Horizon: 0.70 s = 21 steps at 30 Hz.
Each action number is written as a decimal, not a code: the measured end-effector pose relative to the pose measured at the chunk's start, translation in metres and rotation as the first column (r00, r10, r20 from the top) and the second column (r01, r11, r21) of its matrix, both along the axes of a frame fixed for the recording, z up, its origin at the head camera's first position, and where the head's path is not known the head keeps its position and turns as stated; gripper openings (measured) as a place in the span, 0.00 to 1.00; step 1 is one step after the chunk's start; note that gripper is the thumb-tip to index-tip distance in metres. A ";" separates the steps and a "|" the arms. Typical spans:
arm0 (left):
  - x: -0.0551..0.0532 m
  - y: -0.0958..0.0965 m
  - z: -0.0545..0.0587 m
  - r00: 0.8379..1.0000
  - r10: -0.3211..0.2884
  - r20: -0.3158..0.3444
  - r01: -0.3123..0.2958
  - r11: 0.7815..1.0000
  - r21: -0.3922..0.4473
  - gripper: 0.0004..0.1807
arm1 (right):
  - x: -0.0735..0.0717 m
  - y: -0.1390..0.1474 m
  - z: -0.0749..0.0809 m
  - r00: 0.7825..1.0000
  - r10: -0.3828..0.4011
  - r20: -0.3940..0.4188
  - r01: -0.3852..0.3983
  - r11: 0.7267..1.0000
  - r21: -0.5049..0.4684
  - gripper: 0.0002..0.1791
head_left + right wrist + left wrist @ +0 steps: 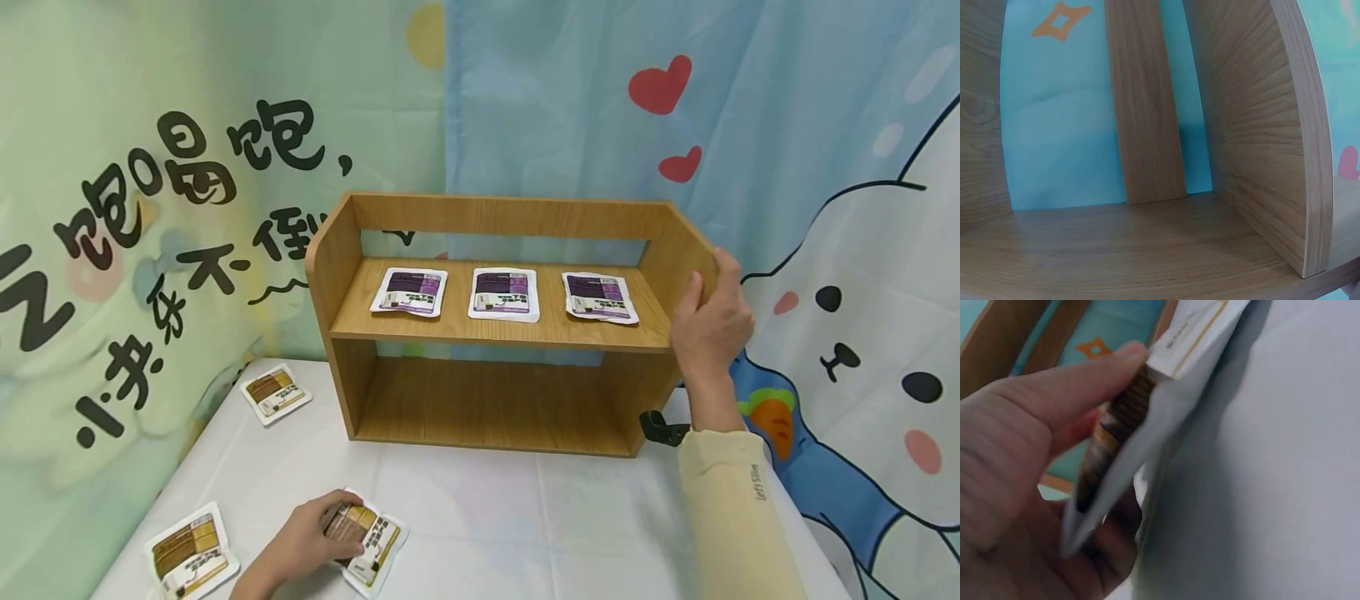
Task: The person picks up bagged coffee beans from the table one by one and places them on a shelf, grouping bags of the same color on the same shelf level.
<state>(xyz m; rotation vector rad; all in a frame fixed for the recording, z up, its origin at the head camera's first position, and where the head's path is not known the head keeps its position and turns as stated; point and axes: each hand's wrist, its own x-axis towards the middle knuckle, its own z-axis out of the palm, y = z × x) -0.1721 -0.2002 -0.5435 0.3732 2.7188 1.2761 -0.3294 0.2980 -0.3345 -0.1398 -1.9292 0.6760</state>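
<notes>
My left hand [303, 542] pinches a white packet with a brown and gold label [371, 546] low over the white table; in the left wrist view the packet [1125, 403] is tilted on edge between thumb and fingers. With my right hand [712, 317] I grip the right side panel of a two-tier wooden shelf [487, 333], thumb toward the inside; the outer fingers are partly hidden. Three purple-labelled white packets, left [410, 292], middle [504, 294] and right [600, 297], lie in a row on its upper board. The right wrist view looks into bare wooden boards [1254, 112].
Two more brown-labelled packets lie on the table [480, 517], one near the front left [192, 554], one left of the shelf [275, 393]. Printed curtains [525, 100] hang close behind the shelf and along both sides.
</notes>
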 end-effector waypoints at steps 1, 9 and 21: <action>-0.002 0.000 0.000 1.000 -0.003 -0.004 0.003 1.000 0.013 0.30 | 0.000 0.000 0.000 1.000 0.001 0.000 -0.001 1.000 -0.001 0.22; -0.024 0.007 -0.001 0.997 0.050 -0.053 -0.043 0.993 0.111 0.27 | 0.002 -0.003 0.001 1.000 0.007 0.014 -0.007 1.000 -0.021 0.23; -0.058 0.031 0.004 0.988 0.155 -0.024 -0.138 0.935 0.325 0.28 | 0.002 -0.001 0.002 0.999 0.011 0.032 -0.010 1.000 -0.024 0.23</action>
